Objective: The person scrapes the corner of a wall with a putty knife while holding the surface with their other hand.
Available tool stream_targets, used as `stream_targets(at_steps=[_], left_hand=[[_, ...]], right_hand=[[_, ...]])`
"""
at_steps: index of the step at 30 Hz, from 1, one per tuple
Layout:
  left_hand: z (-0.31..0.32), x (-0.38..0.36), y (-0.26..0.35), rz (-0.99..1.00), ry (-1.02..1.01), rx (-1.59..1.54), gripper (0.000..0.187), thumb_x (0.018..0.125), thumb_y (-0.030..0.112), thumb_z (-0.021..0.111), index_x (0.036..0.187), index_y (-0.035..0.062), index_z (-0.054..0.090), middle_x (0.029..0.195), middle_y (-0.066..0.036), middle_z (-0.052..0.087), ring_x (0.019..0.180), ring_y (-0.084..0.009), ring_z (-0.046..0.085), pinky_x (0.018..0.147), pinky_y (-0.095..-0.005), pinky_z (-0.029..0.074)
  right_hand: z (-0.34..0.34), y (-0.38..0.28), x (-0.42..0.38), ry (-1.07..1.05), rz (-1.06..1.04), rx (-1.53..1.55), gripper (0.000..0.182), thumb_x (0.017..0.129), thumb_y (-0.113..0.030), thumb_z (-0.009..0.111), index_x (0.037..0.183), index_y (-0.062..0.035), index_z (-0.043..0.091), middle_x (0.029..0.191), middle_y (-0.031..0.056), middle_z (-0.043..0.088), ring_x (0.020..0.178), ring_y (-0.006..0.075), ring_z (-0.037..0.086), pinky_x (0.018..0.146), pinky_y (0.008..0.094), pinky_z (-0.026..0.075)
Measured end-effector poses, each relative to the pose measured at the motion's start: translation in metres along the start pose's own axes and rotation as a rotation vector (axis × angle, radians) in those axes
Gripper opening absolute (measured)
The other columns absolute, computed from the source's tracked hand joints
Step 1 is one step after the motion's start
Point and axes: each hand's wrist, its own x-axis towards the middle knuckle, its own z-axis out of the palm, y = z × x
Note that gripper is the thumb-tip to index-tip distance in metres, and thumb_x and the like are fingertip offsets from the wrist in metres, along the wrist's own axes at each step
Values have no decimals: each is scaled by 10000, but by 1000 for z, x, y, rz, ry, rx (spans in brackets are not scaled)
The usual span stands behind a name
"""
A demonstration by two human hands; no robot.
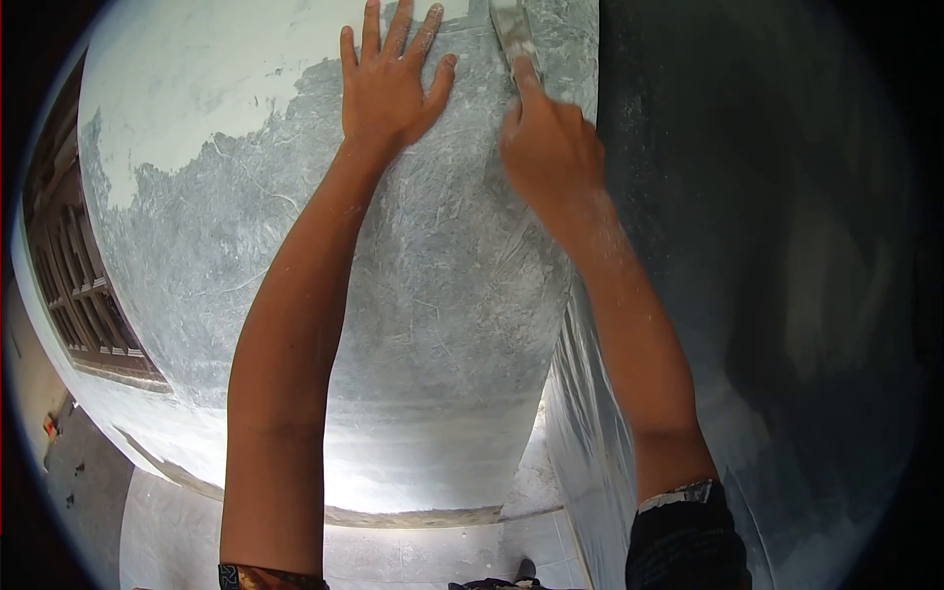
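My left hand point(388, 93) lies flat on the wall point(433, 256), its fingers spread and dusted with pale powder. To its right, near the wall's vertical edge, my right hand point(553, 147) grips a scraper point(513, 34) by the handle, index finger stretched along it. The scraper's blade points up and touches or lies close against the wall; its tip runs to the top of the view. Grey, scratched patches cover the wall around both hands, while smoother pale coating remains at upper left.
A dark wooden window grille point(84, 265) is set in the wall at left. Thin plastic sheeting point(590, 383) hangs beside the wall's right edge, next to a dark surface point(767, 197). Below is a tiled floor point(433, 556), with small debris point(51, 428) at far left.
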Motion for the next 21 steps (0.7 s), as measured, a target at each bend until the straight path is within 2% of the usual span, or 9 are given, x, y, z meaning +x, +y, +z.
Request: stream_targets(at_steps=[1, 5, 8, 14, 19, 21], left_hand=[[0, 0, 0, -2, -1, -3, 630, 972, 355, 547, 1530, 94, 412, 1636, -193, 269, 1530, -416, 165, 1231, -590, 119], [-1, 0, -1, 0, 10, -19, 626, 971, 351, 546, 1527, 91, 418, 1635, -194, 270, 1530, -418, 165, 1230, -590, 121], [0, 0, -1, 9, 18, 22, 624, 972, 349, 545, 1525, 90, 419, 1635, -194, 272, 1530, -418, 165, 1230, -592, 122], [0, 0, -1, 4, 16, -4, 617, 971, 347, 544, 1520, 91, 427, 1638, -190, 265, 1529, -419, 165, 1228, -596, 127], [1, -1, -1, 5, 20, -4, 613, 970, 346, 546, 1516, 90, 434, 1636, -190, 269, 1528, -420, 167, 1228, -597, 121], [2, 0, -2, 1, 20, 17, 612, 970, 344, 547, 1515, 89, 436, 1635, -191, 272, 1527, -421, 168, 1228, -597, 119]], right_hand=[[1, 1, 6, 69, -24, 3, 564, 961, -129, 531, 1498, -14, 401, 840, 265, 701, 817, 418, 733, 683, 482, 602], [-7, -3, -5, 61, -24, -22, 555, 961, -126, 530, 1494, -19, 417, 839, 266, 700, 814, 415, 734, 681, 478, 602], [-10, -2, -19, -55, 19, -15, 544, 957, -125, 529, 1483, -21, 440, 853, 269, 701, 818, 413, 733, 697, 483, 605], [-4, 3, 10, 124, -49, -35, 552, 953, -122, 531, 1490, -32, 443, 868, 266, 702, 813, 407, 733, 684, 480, 599], [-11, 0, -26, -83, 53, -20, 534, 952, -118, 515, 1477, -34, 462, 888, 272, 703, 861, 418, 727, 720, 486, 600], [-7, 2, -14, -42, 33, -21, 532, 954, -123, 516, 1476, -34, 462, 890, 273, 704, 854, 418, 727, 718, 487, 599]])
